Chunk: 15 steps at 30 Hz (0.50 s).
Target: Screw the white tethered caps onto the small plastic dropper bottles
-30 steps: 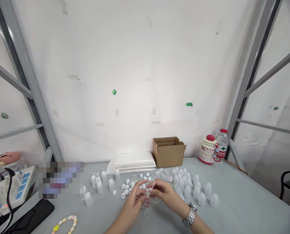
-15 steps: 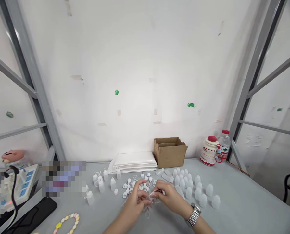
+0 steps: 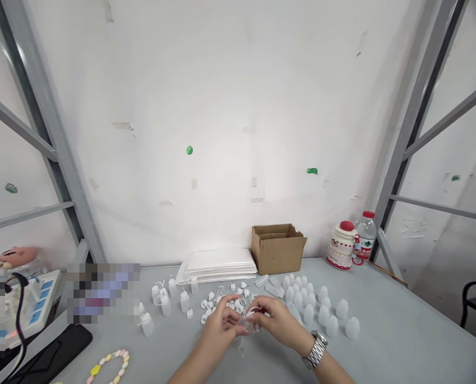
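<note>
Between the fingertips of my left hand (image 3: 222,328) is a small translucent squeeze bottle (image 3: 244,322), partly hidden by the fingers. My right hand (image 3: 276,321), with a steel watch on its wrist, pinches at the bottle's top, where a white strap of a cap (image 3: 255,309) curves over the fingers. A pale ring (image 3: 241,350) shows just below the hands; whether it hangs from the bottle or lies on the table I cannot tell. Behind the hands is a scatter of white caps (image 3: 210,305). Several capped bottles (image 3: 165,305) stand to the left, and several uncapped translucent bottles (image 3: 331,326) to the right.
On the grey table (image 3: 385,330) a cardboard box (image 3: 280,256) and a stack of white sheets (image 3: 219,264) stand by the wall. A red-lidded jug (image 3: 341,248) and a water bottle (image 3: 366,237) are at back right. A black phone (image 3: 54,354) and bead bracelet (image 3: 109,365) lie front left.
My fingers have shifted slightly at the bottle, and the white strap now arches higher over my right fingertips. The whole view has moved slightly; the other things keep their places.
</note>
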Tool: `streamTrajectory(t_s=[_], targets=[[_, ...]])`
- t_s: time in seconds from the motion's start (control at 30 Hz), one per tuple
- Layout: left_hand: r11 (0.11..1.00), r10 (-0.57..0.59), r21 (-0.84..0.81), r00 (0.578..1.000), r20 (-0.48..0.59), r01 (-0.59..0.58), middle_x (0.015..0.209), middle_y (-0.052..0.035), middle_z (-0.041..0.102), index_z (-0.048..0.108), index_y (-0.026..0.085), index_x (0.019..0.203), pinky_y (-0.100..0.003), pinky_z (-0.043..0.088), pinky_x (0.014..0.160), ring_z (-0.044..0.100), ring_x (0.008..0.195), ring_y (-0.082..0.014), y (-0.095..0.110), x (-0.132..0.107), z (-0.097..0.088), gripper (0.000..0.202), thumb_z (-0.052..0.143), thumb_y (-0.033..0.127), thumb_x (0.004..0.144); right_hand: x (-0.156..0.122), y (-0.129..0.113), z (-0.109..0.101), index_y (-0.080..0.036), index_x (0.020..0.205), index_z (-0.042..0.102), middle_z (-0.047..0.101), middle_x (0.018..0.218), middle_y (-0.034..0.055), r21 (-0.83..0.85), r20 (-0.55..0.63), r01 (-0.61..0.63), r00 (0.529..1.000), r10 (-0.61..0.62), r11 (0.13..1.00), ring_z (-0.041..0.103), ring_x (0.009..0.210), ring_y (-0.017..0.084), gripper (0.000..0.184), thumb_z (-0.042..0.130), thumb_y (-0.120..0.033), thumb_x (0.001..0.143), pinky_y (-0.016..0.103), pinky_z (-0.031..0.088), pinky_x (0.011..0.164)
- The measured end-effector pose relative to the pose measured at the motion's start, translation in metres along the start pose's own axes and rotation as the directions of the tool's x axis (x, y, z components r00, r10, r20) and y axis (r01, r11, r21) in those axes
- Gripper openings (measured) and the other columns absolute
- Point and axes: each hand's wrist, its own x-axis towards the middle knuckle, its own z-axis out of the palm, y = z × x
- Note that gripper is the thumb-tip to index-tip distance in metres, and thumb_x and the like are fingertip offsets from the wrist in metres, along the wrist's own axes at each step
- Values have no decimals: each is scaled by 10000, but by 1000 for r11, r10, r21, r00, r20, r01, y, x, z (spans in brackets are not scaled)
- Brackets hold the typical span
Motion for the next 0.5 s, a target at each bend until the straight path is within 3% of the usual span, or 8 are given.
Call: streamTrajectory(t_s=[0.13, 0.27, 0.33, 0.4, 0.5], targets=[[999, 11, 34, 1000, -16, -10, 613, 64, 575, 469, 203, 1045, -263, 420, 642, 582, 610, -137, 1, -1, 1, 497, 576, 75, 577, 0, 3, 5, -188, 581, 533, 508, 527, -36, -103, -68, -8, 998, 1, 995, 473, 540, 121, 322, 469, -381, 829, 233, 363, 548], [1000, 6, -2, 1000, 16, -6, 616, 48, 603, 420, 188, 1081, -288, 424, 688, 603, 644, -156, 5, -2, 2, 472, 542, 117, 630, 0, 2, -1, -202, 846, 580, 549, 642, -34, 146, 27, 9, 1000, -13, 989, 516, 585, 126, 184, 550, -372, 782, 242, 410, 586], [1000, 2, -28, 1000, 29, -2, 614, 45, 602, 405, 181, 1091, -294, 428, 691, 605, 646, -161, 6, -2, 2, 480, 539, 126, 633, 0, 1, -3, -199, 850, 588, 558, 667, -27, 210, 64, 5, 998, -19, 978, 523, 598, 128, 189, 580, -364, 759, 247, 419, 602], [1000, 2, -19, 1000, 18, -2, 612, 49, 584, 407, 177, 1105, -292, 433, 686, 594, 636, -156, 5, -1, 2, 510, 542, 115, 617, 0, 0, -2, -192, 787, 593, 559, 649, -23, 190, 55, -8, 998, -2, 982, 515, 585, 126, 180, 568, -369, 765, 243, 412, 591], [995, 35, 99, 998, -52, -30, 644, 53, 552, 445, 201, 1124, -281, 439, 714, 566, 662, -147, 2, -2, 1, 560, 550, 84, 586, -2, 0, 8, -193, 712, 566, 553, 614, -21, 31, -56, -7, 998, 8, 1000, 492, 572, 129, 199, 518, -366, 798, 239, 383, 567]])
